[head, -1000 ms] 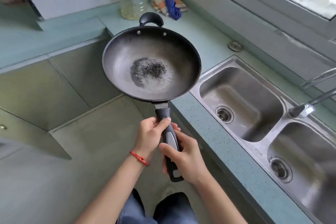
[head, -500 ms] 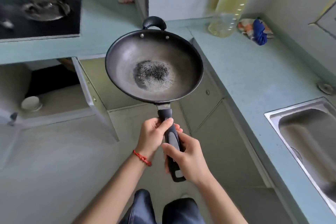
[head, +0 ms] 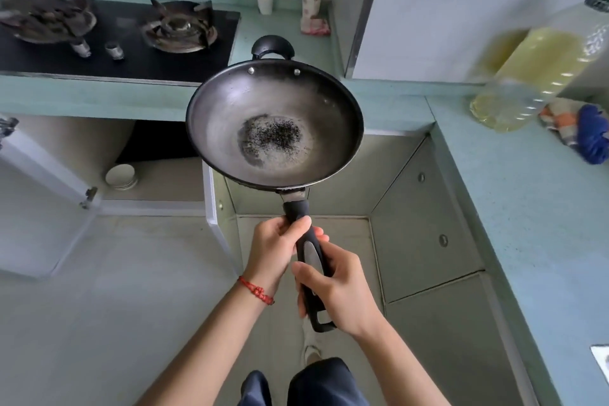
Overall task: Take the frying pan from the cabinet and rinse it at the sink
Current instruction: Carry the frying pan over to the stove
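Frying pan (head: pixel 274 128): one unit, held level in the air in front of the open cabinet (head: pixel 158 175), above the floor. It is dark and round, with a long black handle (head: pixel 308 257), a small loop handle on the far rim, two rivets, and a patch of black specks at the centre. Desk (head: pixel 527 208): one L-shaped teal surface carrying one two-burner stove (head: pixel 115 36), one oil bottle (head: pixel 534 76) and one cloth (head: pixel 580 128). Hands: two. The left hand (head: pixel 275 250) has its grip clamped on the upper handle; the right hand (head: pixel 339 290) has its grip clamped on the lower handle.
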Demonstrator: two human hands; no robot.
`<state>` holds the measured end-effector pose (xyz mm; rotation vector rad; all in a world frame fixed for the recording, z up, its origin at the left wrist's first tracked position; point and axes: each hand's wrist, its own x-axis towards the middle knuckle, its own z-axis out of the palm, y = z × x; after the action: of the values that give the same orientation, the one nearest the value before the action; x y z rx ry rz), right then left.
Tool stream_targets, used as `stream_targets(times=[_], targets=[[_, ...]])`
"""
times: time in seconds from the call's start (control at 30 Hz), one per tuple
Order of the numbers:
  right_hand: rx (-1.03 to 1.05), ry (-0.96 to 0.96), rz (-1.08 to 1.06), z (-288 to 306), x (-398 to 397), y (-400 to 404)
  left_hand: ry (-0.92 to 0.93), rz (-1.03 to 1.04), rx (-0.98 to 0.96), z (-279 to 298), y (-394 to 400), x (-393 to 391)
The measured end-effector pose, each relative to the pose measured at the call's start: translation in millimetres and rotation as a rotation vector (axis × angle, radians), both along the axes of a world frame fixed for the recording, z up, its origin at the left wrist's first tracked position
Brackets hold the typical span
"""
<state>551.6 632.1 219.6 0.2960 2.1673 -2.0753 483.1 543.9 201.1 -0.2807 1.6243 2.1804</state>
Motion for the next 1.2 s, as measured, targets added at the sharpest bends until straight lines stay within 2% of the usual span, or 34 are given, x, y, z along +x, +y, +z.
stream_targets(times=[0.3,0.43,0.57,0.9,1.2], targets=[[0.061,0.063,0.100,2.5,-123.8,61.8,0.006,0.099,-0.007,12.4,56.0,-114.1],[0.018,0.033,0.142,6.5,-168.3,78.2,0.001,0.135,-0.003,14.7,69.7,-155.7],[0.082,0.039,0.146,-2.9,-218.5,85.9,-0.006,0.151,0.011,10.4,76.1,-203.6],[0.085,-0.020,0.107,-19.8,-347.0,79.9,-0.037,0.084,-0.015,-13.0,71.4,-336.8],[0.028,-0.110,0.059,-34.7,-410.7,84.4,-0.127,0.041,0.012,-34.8,79.3,-404.3]])
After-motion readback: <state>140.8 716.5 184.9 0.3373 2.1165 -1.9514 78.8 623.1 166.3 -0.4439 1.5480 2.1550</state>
